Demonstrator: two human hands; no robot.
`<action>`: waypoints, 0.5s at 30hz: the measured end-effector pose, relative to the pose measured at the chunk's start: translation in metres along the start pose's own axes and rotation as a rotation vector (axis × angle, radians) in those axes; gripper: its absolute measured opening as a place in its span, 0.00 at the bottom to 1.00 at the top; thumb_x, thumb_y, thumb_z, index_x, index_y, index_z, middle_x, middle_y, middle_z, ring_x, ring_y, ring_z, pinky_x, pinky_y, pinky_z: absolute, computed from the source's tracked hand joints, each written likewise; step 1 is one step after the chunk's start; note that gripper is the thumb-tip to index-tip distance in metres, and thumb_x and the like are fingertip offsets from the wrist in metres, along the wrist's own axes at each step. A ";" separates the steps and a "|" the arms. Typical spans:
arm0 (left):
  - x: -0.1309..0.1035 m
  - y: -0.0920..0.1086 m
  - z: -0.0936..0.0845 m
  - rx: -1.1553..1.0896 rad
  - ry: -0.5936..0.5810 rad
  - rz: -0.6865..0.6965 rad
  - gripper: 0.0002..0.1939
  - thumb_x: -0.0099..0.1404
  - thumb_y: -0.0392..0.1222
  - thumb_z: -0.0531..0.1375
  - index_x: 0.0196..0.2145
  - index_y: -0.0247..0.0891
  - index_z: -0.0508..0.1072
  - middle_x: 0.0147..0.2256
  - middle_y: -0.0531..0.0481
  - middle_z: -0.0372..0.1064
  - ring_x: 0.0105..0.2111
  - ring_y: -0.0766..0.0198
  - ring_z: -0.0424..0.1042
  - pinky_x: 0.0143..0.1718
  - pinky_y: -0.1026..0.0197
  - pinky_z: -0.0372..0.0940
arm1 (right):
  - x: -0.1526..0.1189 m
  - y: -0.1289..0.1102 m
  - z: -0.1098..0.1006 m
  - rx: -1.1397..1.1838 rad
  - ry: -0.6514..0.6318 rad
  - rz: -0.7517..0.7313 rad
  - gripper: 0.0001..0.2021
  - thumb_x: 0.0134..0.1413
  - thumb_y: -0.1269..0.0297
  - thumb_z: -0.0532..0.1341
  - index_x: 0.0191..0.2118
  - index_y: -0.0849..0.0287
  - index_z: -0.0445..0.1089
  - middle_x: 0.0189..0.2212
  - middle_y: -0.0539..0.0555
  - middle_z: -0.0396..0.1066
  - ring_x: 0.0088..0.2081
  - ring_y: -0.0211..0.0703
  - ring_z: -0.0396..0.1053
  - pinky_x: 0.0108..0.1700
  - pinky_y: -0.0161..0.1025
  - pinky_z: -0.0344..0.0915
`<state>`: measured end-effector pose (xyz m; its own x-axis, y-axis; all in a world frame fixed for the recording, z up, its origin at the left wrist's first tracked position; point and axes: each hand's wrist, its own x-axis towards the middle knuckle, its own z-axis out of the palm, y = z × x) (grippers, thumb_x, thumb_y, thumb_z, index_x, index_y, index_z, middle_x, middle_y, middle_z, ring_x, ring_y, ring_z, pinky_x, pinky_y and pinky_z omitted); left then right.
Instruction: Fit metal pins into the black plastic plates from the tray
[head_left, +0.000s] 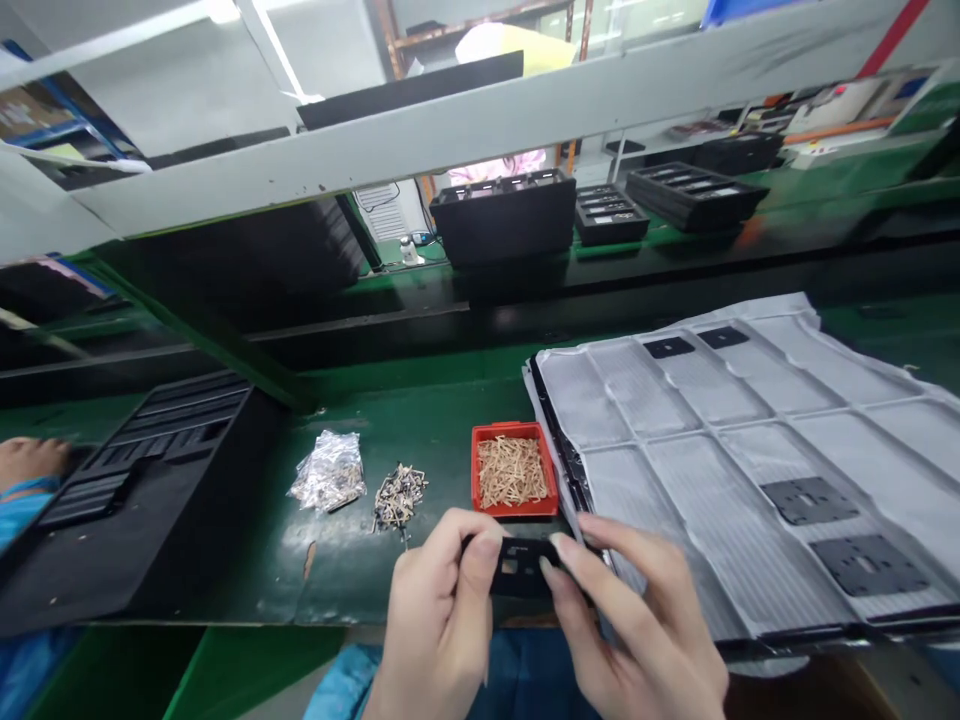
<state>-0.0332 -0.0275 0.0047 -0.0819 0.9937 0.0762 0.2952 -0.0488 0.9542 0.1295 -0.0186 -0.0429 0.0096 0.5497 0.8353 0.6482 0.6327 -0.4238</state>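
A small black plate [521, 570] with cut-outs is held up in front of me, above the near edge of the bench. My left hand [446, 605] grips its left end between thumb and bent forefinger. At its right end, my right hand [630, 610] has thumb and fingertips closed on the edge. Just beyond the plate stands a red bin [514, 508] full of small tan pieces. Left of the bin lie a loose pile of small dark and tan parts [399, 495] and a clear plastic bag [328, 472] of parts.
To the right, a tray covered with white padded sheet [660, 480] carries several black plates [868, 563]. A large black foam box [150, 500] stands at left, with another person's hand [31, 460] beside it. Black trays [502, 220] line the raised shelf behind.
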 end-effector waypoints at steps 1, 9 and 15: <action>-0.002 0.000 -0.002 0.026 -0.005 0.040 0.17 0.81 0.50 0.53 0.36 0.42 0.74 0.11 0.64 0.55 0.08 0.71 0.53 0.11 0.68 0.49 | 0.000 0.001 0.000 -0.018 -0.017 -0.044 0.11 0.62 0.79 0.66 0.48 0.63 0.77 0.50 0.59 0.73 0.47 0.44 0.72 0.47 0.44 0.70; 0.001 0.000 -0.019 0.328 -0.019 0.554 0.10 0.82 0.45 0.55 0.44 0.44 0.75 0.30 0.57 0.82 0.24 0.69 0.80 0.26 0.69 0.68 | 0.008 0.001 0.006 0.143 -0.065 -0.060 0.08 0.65 0.80 0.62 0.43 0.63 0.75 0.41 0.56 0.77 0.45 0.43 0.71 0.46 0.43 0.68; 0.004 -0.007 -0.021 0.142 -0.048 0.832 0.11 0.82 0.35 0.53 0.47 0.35 0.75 0.25 0.55 0.80 0.29 0.66 0.83 0.39 0.66 0.76 | 0.016 -0.004 0.006 0.288 -0.181 0.011 0.13 0.57 0.85 0.57 0.37 0.59 0.68 0.33 0.53 0.73 0.38 0.40 0.70 0.39 0.39 0.71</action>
<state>-0.0558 -0.0255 0.0045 0.2548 0.6428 0.7224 0.3582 -0.7567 0.5469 0.1227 -0.0093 -0.0296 -0.1366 0.6285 0.7657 0.4070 0.7403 -0.5351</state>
